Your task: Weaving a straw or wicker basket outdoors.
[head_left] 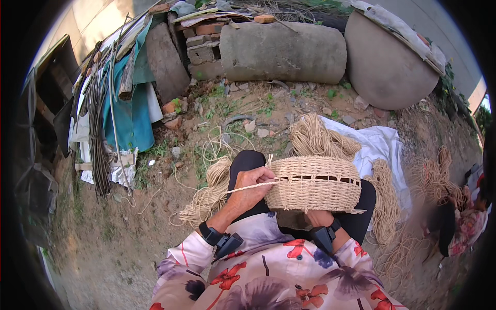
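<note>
A pale woven basket (315, 194) rests across my knees, with a dark gap running along its side between two woven bands. My left hand (253, 187) is at the basket's left end, its fingers pinched on a twisted cord (243, 189) that meets the weave there and trails back over the hand. Behind the near edge of the basket my right hand (319, 218) reaches in or under it; its fingers are hidden, so their grip does not show. A short cord end (270, 159) sticks up at the basket's upper left corner.
Cord bundles lie around me: one by my left knee (214, 188), one beyond the basket (320, 137), one at right (384, 201). White sheeting (385, 150) spreads under some. A concrete cylinder (284, 51) stands ahead. Another person (465, 222) sits at far right beside more cord.
</note>
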Demonstrator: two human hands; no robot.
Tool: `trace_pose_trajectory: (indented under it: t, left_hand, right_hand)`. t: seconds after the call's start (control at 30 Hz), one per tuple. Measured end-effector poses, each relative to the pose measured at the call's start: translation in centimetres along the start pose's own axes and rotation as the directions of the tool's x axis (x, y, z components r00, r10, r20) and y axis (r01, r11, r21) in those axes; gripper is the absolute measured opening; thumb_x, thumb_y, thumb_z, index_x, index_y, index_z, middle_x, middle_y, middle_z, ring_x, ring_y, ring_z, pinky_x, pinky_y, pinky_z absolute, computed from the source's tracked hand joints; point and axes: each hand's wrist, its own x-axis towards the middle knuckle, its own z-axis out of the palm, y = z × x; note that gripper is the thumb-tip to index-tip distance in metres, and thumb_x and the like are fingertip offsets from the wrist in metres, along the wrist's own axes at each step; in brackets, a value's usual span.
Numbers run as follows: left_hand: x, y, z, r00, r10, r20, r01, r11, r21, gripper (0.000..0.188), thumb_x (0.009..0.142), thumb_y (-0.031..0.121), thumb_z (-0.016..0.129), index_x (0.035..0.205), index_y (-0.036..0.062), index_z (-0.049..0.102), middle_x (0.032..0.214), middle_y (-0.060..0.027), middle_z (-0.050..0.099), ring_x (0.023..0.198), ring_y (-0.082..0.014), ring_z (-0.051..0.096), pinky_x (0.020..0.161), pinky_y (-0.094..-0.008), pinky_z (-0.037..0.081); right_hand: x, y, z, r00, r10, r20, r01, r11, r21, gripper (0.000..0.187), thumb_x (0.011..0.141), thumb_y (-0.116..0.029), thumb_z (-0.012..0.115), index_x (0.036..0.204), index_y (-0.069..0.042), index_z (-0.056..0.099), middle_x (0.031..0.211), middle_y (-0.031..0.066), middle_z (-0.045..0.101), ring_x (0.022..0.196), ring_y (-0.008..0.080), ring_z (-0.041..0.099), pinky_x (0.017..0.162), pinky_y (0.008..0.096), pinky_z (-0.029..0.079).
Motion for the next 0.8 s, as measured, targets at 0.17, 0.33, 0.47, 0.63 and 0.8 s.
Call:
trace_pose_trajectory:
  t: [0.17,0.33,0.47,0.63,0.8]
  left_hand:
    - [0.7,-0.3,-0.6,0.999,0.035,-0.004,-0.035,0.995,0.096,0.01,0.075,0.007,0.066,0.079,-0.0019,0.064,0.066,-0.0087,0.065,0.059,-0.0131,0.061,0.056,-0.0297,0.05]
    - [0.7,-1.2,-2.5,0.985,-0.095,-0.146,0.125,0.969,0.214,0.009,0.074,0.008,0.063,0.07,0.0002,0.061,0.058,-0.0072,0.058,0.052,-0.0149,0.056,0.051,-0.0311,0.045]
    - [0.0,-0.4,-2.4,0.99,-0.04,-0.134,0.029,0.996,-0.086,0.008,0.078,0.006,0.063,0.079,-0.0017,0.065,0.069,-0.0096,0.064,0.062,-0.0147,0.062,0.058,-0.0302,0.05]
    - [-0.7,0.3,-1.8,0.992,0.126,-0.031,-0.123,0.988,0.09,0.009,0.086,0.007,0.064,0.088,-0.0018,0.067,0.077,-0.0111,0.067,0.068,-0.0193,0.066,0.063,-0.0335,0.051]
    - [-1.2,-0.6,-3.0,0.998,0.049,0.029,-0.052,0.992,0.116,0.011,0.086,0.01,0.066,0.09,0.0003,0.068,0.076,-0.013,0.066,0.068,-0.0284,0.065,0.062,-0.0365,0.05]
  right_hand:
    - [-0.6,-0.2,-0.7,0.989,-0.149,0.021,0.135,0.812,-0.568,0.041,0.098,-0.028,0.047,0.135,-0.01,0.053,0.134,0.0112,0.055,0.123,0.0295,0.052,0.105,0.0457,0.041]
    - [-2.0,0.1,-0.6,0.98,-0.148,0.132,0.198,0.662,-0.723,0.044,0.097,-0.031,0.047,0.137,-0.012,0.053,0.136,0.0116,0.055,0.125,0.032,0.051,0.105,0.0488,0.04]
    - [-1.4,0.0,0.1,0.945,-0.325,-0.037,0.165,0.571,-0.804,0.044,0.096,-0.032,0.049,0.135,-0.014,0.056,0.135,0.0117,0.057,0.124,0.0326,0.053,0.105,0.0484,0.041]
    - [-0.1,-1.4,0.4,0.998,-0.047,-0.051,0.026,0.94,-0.339,0.043,0.096,-0.033,0.049,0.134,-0.014,0.056,0.132,0.011,0.058,0.12,0.0316,0.056,0.102,0.0477,0.044]
    - [-0.2,-2.4,-0.5,0.976,0.187,0.109,-0.212,0.925,0.315,0.044,0.096,-0.034,0.05,0.134,-0.013,0.056,0.132,0.0106,0.058,0.12,0.0305,0.056,0.102,0.047,0.044]
